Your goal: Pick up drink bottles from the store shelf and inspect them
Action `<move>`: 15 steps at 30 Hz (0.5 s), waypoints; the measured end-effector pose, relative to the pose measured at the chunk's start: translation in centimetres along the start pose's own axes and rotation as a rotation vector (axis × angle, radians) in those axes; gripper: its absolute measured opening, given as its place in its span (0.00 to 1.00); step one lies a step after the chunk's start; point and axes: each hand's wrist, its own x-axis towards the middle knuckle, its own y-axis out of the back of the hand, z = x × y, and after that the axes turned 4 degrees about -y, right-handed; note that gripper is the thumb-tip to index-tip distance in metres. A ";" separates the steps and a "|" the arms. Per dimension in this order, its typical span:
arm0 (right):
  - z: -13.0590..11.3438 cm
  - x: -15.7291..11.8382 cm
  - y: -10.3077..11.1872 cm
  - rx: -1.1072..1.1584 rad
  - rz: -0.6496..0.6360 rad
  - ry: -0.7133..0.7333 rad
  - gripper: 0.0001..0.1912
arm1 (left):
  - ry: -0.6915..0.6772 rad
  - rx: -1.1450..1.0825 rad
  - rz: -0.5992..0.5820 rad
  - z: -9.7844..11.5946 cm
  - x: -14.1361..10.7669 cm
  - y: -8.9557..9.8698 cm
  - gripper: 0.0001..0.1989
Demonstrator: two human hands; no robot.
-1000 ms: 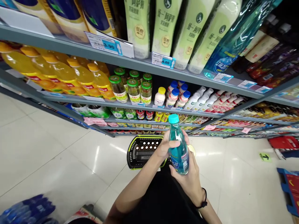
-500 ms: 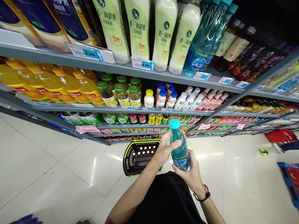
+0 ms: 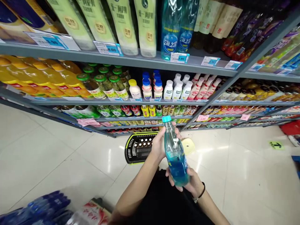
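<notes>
While the left hand [image 3: 159, 143] curled round its upper part and the right hand [image 3: 193, 182] clasped its base, one teal-capped blue drink bottle [image 3: 177, 168] was held tilted above the tiled floor [image 3: 211, 175], facing shelves [image 3: 140, 63].

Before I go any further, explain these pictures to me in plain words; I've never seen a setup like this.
There is no machine here. The single camera is worn on a person's head and looks forward and down, so you see roughly what the wearer sees. The hands are bare: the left hand grips the upper part of a teal-capped drink bottle, and the right hand supports its base. The bottle is tilted, with blue liquid in its lower part.

Ahead is a store shelf rack. Its top shelf holds pale-green milk-tea bottles among others; the one below has orange juice bottles at the left. Beyond the left forearm is a black shopping basket containing white-capped bottles.
</notes>
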 end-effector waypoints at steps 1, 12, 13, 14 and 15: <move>-0.2 -0.5 0.7 0.022 -0.009 -0.007 0.40 | -0.026 0.026 0.026 -0.7 -0.1 -0.2 0.20; 0.4 -1.9 9.5 0.055 0.356 -0.144 0.32 | -0.271 0.933 0.033 -4.8 -5.4 1.6 0.23; 1.1 -2.0 10.6 0.027 0.406 -0.185 0.32 | -0.201 1.044 0.019 -4.8 -6.3 2.0 0.22; 1.7 -2.1 11.8 -0.004 0.449 -0.226 0.31 | -0.121 1.152 0.008 -4.8 -7.2 2.5 0.21; 2.3 -2.3 13.1 -0.035 0.484 -0.264 0.29 | -0.038 1.257 0.000 -4.7 -8.0 3.0 0.21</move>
